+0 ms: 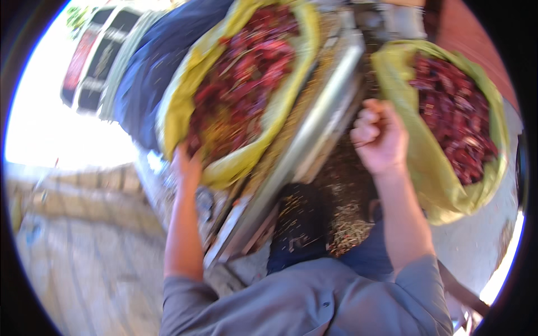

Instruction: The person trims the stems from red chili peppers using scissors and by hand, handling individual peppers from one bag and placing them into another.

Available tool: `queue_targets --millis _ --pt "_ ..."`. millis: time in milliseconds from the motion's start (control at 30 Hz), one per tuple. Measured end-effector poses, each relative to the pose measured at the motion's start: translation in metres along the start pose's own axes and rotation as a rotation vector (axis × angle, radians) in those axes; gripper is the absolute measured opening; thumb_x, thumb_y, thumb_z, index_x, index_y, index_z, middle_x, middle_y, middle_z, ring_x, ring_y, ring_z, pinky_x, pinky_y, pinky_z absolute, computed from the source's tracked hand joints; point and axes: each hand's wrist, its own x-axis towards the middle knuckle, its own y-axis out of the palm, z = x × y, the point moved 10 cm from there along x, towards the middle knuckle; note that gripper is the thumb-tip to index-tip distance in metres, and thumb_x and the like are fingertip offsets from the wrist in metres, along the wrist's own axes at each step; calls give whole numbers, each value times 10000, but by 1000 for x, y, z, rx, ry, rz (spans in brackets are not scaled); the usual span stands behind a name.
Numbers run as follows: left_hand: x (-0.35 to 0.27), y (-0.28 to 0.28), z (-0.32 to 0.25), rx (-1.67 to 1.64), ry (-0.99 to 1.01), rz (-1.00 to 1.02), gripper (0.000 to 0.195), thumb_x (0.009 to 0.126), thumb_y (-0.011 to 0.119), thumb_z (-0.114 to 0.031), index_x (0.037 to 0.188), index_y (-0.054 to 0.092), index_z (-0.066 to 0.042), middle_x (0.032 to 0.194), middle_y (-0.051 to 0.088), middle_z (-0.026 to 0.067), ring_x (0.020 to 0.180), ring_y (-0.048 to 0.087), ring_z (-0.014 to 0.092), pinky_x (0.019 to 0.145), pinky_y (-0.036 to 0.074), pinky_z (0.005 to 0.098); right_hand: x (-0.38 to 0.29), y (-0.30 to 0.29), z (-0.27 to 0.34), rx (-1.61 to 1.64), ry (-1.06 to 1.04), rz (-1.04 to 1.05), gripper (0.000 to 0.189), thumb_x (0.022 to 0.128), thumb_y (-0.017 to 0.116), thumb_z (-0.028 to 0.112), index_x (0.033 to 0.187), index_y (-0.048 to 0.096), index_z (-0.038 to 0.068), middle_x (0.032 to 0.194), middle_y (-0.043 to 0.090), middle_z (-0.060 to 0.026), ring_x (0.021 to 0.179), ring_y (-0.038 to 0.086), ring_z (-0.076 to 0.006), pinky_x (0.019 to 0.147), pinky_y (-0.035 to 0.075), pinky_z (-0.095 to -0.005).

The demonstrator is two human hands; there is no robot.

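Note:
My left hand [187, 161] is at the near left rim of a yellow woven sack [176, 113] full of dried red chili peppers [248, 80]; motion blur and the sack's edge hide its fingers, and whether it grips anything does not show. Curled fingers mark my right hand [378, 136], which is raised between the two sacks; something small and orange-red shows at its fingertips, too blurred to name. Close to its right stands a second yellow-green sack [403, 113], also filled with dark red dried chilies [454, 122].
A long metal-edged board [311, 122] runs diagonally between the sacks, with yellow seeds scattered along it. Seeds and bits lie on my dark trouser leg [298, 227] and in a heap [349, 227] beside it. Dark blue cloth [155, 71] is behind the left sack; a vehicle [101, 54] stands beyond.

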Motion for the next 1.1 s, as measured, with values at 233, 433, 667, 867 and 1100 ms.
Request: queue_targets --millis 233,433,667,867,1100 --pt "40 -3 100 175 -62 29 516 968 570 -164 1423 440 41 1370 552 299 1239 555 430 1044 430 446 2 -11 -35 -87 67 -143 309 988 611 374 953 679 75 712 625 18 544 532 -106 483 420 -231" --pt "75 28 44 277 81 156 399 925 567 -117 1264 501 82 1217 566 334 1127 549 493 982 417 509 4 0 -31 -58 51 -85 291 1017 571 361 964 635 82 694 585 28 557 511 -96 497 402 -237" --pt "47 9 3 512 215 192 327 910 573 -138 1159 572 73 1133 579 335 1085 548 499 951 441 499 14 3 -33 -53 33 -60 286 1013 570 365 953 635 94 690 577 29 536 510 -93 458 373 -244" --pt "64 6 -30 340 326 225 468 960 532 -337 1273 518 11 1303 516 258 1209 468 459 1017 379 503 23 1 -50 -35 73 -58 282 1009 588 358 965 653 87 675 592 29 509 525 -89 454 380 -240" --pt "51 29 -94 26 435 368 770 908 591 -491 1453 383 11 1490 407 200 1374 361 421 1159 274 516 27 -1 -42 -65 55 -81 302 1005 587 375 979 627 76 699 562 22 509 485 -89 469 391 -236"
